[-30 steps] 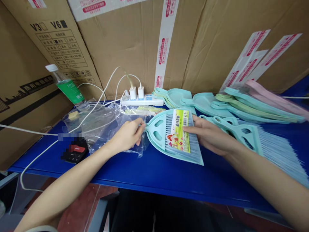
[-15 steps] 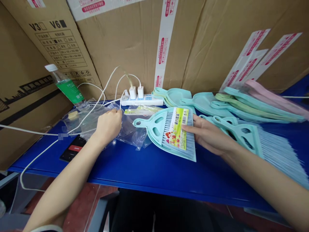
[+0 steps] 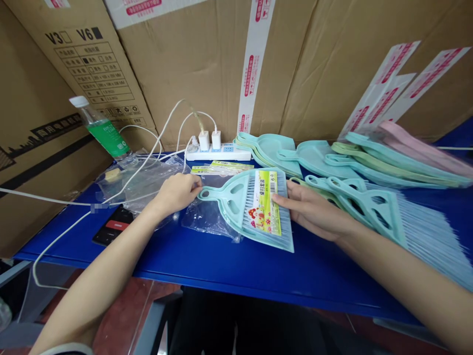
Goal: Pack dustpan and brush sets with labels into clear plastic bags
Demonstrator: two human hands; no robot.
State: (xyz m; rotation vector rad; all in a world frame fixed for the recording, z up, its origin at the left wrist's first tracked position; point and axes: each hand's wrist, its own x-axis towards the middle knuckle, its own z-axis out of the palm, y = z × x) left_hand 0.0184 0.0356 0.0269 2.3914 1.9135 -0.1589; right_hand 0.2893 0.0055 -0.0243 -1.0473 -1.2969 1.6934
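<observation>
My right hand [image 3: 314, 209] grips a light-blue dustpan and brush set [image 3: 234, 204] by its wide end, thumb on top. The brush lies nested in the dustpan, bristles toward my right hand. A yellow-and-white printed card label [image 3: 265, 202] wraps the bristles. My left hand [image 3: 177, 191] is closed in a pinch beside the set's handle, at the edge of a clear plastic bag [image 3: 210, 217]. The bag lies partly under the set, and the fingertips' exact hold on it is partly hidden.
Stacked dustpans [image 3: 273, 145] stand along the cardboard wall [image 3: 207, 64]; loose brushes [image 3: 380, 202] lie at the right. A power strip [image 3: 221, 154], printed labels [image 3: 221, 167], more clear bags [image 3: 144, 172], a bottle [image 3: 107, 138], a phone [image 3: 111, 224] and white cables occupy the blue table [image 3: 221, 271].
The set has moved slightly left and down in my right hand. My left hand has shifted right, its fingers now beside the handle's end. The bag has slid farther under the set.
</observation>
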